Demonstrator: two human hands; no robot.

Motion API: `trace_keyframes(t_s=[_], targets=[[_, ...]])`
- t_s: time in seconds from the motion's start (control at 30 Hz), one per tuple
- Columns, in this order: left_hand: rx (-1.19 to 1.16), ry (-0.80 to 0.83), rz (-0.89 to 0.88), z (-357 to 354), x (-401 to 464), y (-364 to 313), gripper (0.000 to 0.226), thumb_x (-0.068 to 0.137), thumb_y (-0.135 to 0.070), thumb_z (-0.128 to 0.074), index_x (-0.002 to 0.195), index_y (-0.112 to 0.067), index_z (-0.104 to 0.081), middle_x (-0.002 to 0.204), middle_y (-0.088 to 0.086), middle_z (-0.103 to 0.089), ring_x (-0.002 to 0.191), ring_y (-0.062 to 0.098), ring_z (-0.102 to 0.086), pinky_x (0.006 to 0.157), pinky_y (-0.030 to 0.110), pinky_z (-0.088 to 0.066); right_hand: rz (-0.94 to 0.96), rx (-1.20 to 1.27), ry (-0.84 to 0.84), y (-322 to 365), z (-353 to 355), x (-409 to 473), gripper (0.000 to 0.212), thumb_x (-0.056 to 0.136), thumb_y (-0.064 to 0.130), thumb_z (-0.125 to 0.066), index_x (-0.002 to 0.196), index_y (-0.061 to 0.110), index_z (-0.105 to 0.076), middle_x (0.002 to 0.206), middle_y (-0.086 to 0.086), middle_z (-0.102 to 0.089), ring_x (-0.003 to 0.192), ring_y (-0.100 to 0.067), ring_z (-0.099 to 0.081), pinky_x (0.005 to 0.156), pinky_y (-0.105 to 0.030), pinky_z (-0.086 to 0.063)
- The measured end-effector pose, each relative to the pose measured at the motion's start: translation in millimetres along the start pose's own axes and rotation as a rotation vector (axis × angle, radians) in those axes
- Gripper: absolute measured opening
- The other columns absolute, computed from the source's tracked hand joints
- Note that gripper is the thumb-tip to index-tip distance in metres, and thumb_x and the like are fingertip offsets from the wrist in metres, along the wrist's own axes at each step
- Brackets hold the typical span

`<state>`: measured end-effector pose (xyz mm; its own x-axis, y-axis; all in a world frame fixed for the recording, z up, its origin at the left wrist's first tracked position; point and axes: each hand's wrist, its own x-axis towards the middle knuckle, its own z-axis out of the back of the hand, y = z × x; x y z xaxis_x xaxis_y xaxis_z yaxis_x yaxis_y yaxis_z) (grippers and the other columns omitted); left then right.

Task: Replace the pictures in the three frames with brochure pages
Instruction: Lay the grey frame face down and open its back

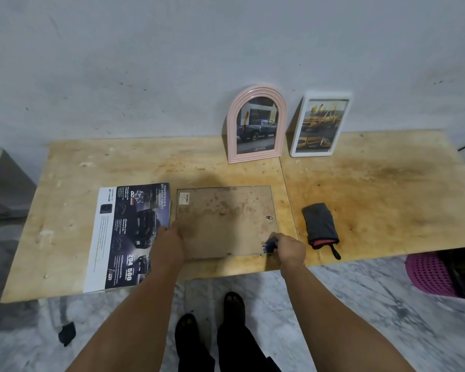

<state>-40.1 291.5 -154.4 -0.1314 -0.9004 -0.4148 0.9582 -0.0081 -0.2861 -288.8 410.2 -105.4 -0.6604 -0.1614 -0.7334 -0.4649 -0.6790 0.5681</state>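
You have the third frame (224, 222) lying face down on the plywood counter (373, 183), its stained brown backing board up, just in front of you. Your left hand (169, 244) rests at the frame's near left edge; whether its fingers curl round the edge you cannot tell. Your right hand (289, 247) pinches a small dark piece (269, 244) at the near right corner. The brochure (126, 234) lies flat just left of the frame, open to a dark page of pickup trucks. At the back, 2 frames lean upright against the wall: a pink arched frame (257, 124) showing a blue pickup, and beside it a white frame (320, 124) showing a yellow one. A folded grey cloth (320, 224) lies right of your hands.
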Motion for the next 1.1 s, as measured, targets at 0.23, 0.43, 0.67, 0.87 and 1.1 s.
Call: trace_keyframes(t_s=[0.23, 0.43, 0.67, 0.87, 1.1], targets=[[0.016, 0.009, 0.005, -3, 4, 2, 0.042, 0.107, -0.011, -0.034, 0.146, -0.012, -0.050, 0.131, 0.019, -0.048, 0.115, 0.038, -0.059, 0.093, 0.048, -0.049, -0.061, 0.070, -0.030, 6, -3, 6, 0.037, 0.082, 0.007, -0.060, 0.045, 0.009, -0.065, 0.057, -0.007, -0.070, 0.065, -0.023, -0.063, 0.069, -0.037, -0.049], [0.019, 0.018, 0.018, -5, 5, 3, 0.039, 0.106, -0.015, -0.037, 0.142, -0.013, -0.053, 0.130, 0.016, -0.047, 0.112, 0.038, -0.059, 0.089, 0.047, -0.049, -0.092, 0.109, -0.073, 0, -11, 20, 0.015, 0.081, 0.014, -0.062, 0.069, 0.006, -0.065, 0.091, -0.015, -0.073, 0.074, -0.027, -0.064, 0.069, -0.040, -0.052], [0.000, 0.025, 0.034, -9, 12, 6, 0.040, 0.108, -0.016, -0.037, 0.143, -0.008, -0.055, 0.132, 0.018, -0.048, 0.113, 0.038, -0.060, 0.093, 0.049, -0.050, -0.146, 0.239, -0.007, -6, -6, 29, 0.010, 0.085, 0.012, -0.070, 0.086, 0.003, -0.068, 0.073, -0.006, -0.062, 0.061, -0.018, -0.053, 0.062, -0.035, -0.046], [-0.089, 0.014, 0.056, -16, 18, 11, 0.041, 0.110, -0.024, -0.032, 0.142, -0.010, -0.053, 0.130, 0.016, -0.048, 0.114, 0.038, -0.058, 0.088, 0.045, -0.045, -0.102, 0.172, 0.052, -9, -3, 40, 0.035, 0.074, 0.034, -0.089, 0.080, 0.006, -0.069, 0.080, -0.007, -0.065, 0.074, -0.022, -0.056, 0.072, -0.039, -0.049], [-0.050, 0.007, 0.057, -14, 18, 10, 0.041, 0.111, -0.027, -0.032, 0.139, -0.008, -0.055, 0.116, 0.010, -0.045, 0.108, 0.034, -0.059, 0.081, 0.040, -0.040, 0.070, 0.211, 0.080, -15, 5, 41, 0.028, 0.082, 0.014, -0.084, 0.103, 0.000, -0.073, 0.089, -0.007, -0.072, 0.078, -0.017, -0.065, 0.068, -0.025, -0.049]])
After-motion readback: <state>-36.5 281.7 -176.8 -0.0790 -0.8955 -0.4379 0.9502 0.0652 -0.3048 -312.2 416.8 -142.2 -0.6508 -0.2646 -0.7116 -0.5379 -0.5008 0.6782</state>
